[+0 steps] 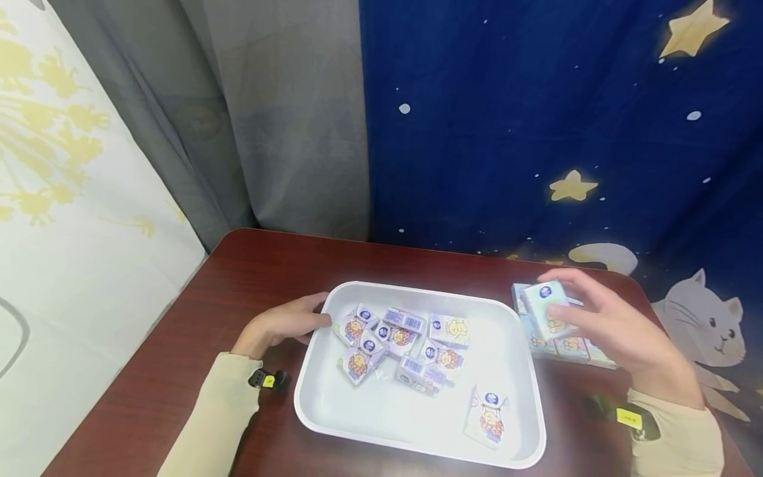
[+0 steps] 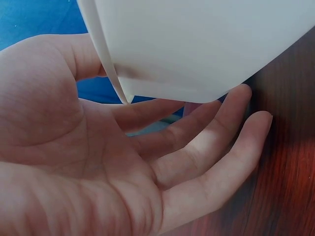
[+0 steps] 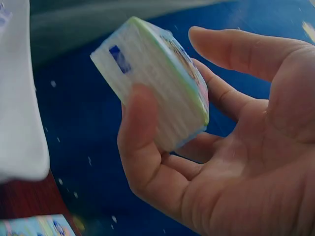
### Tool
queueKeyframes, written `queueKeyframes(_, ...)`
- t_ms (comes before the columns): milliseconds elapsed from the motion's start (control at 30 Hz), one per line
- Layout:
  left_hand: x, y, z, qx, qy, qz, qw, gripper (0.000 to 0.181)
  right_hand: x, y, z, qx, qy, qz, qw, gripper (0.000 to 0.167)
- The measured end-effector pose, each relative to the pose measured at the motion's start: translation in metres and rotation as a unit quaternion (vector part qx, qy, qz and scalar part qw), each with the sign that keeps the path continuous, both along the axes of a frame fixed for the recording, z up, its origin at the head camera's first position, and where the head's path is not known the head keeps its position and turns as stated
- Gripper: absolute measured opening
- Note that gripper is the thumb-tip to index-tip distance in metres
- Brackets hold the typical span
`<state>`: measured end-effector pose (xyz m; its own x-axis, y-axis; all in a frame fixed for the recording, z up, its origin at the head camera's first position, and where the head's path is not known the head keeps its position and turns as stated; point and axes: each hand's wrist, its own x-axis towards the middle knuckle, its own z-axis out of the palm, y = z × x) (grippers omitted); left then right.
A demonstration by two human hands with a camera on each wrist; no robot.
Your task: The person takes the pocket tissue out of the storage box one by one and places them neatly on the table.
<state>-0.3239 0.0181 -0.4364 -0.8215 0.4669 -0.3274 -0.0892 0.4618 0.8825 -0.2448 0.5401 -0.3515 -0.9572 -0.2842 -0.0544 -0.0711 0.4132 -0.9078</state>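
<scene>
My left hand [image 1: 286,322] holds the left rim of a white tray [image 1: 369,417], its thumb over the edge. In the left wrist view its bent fingers [image 2: 211,189] lie against the tray's outside, low by the table. My right hand [image 1: 622,334] grips a small pale tissue pack [image 1: 541,298] with a dark blue logo, held above other packs to the tray's right. The right wrist view shows the pack [image 3: 157,88] tilted, a fingertip pressed on its side. Several purple-and-white packs [image 1: 395,336] lie scattered in the tray; one [image 1: 487,417] rests apart near its front right.
Several bluish packs [image 1: 571,349] stand side by side on the red-brown table [image 1: 268,265], partly hidden by my right hand. Behind the table hang a grey curtain [image 1: 292,132] and a blue star-patterned curtain [image 1: 477,132]. A white patterned cloth [image 1: 89,265] hangs at the left.
</scene>
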Motion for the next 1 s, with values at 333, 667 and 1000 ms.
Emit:
queueKeyframes(333,0.002,-0.001,0.001,0.005,-0.001,-0.003,1.0000,0.060,-0.006,0.051,-0.024,-0.169,-0.009,-0.008,0.9856,0.057)
queueKeyframes(667,0.000,-0.001,0.001,0.009,-0.002,-0.008,0.9999,0.061,-0.012,0.093,-0.047,-0.330,0.003,0.022,0.9437,0.068)
queueKeyframes(1000,-0.001,-0.001,0.000,0.004,-0.003,-0.008,1.0000,0.062,-0.006,0.128,-0.064,-0.415,-0.053,-0.024,0.9080,0.066)
